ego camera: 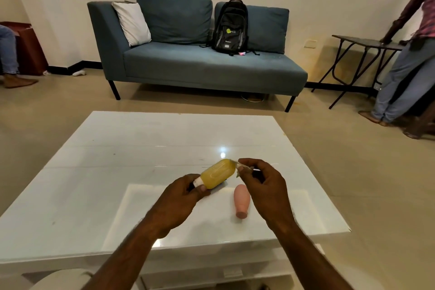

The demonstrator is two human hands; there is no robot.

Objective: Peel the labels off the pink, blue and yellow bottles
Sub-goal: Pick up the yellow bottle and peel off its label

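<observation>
Glossy white table, low, in a room with beige floor; ceiling light reflected on the top just beyond the hands. Teal sofa against the far wall, well beyond both hands, carrying a white cushion and a black backpack. Dark folding table far off to the right-hand side, with a standing person leaning on it. Another person's leg and shoe just in view at the far left edge.

Left hand: fingers curled closed around the neck end of the yellow bottle, thumb pressed on the lower body near the white collar. Bottle held clear of the table, tilted, base pointing up and away toward the right hand. Cap end hidden inside the fist.

Right hand: thumb and forefinger pinched together on a thin, pale, crumpled label, remaining fingers loosely curled. Label drawn out from the base end of the yellow bottle; one end apparently still touching the bottle, exact attachment too small to tell.

Pink bottle: lying on its side on the table, between the two hands and just below the right-hand fingers, neck pointing toward the camera. Not touched by either hand.

Blue bottle: cannot tell where.
</observation>
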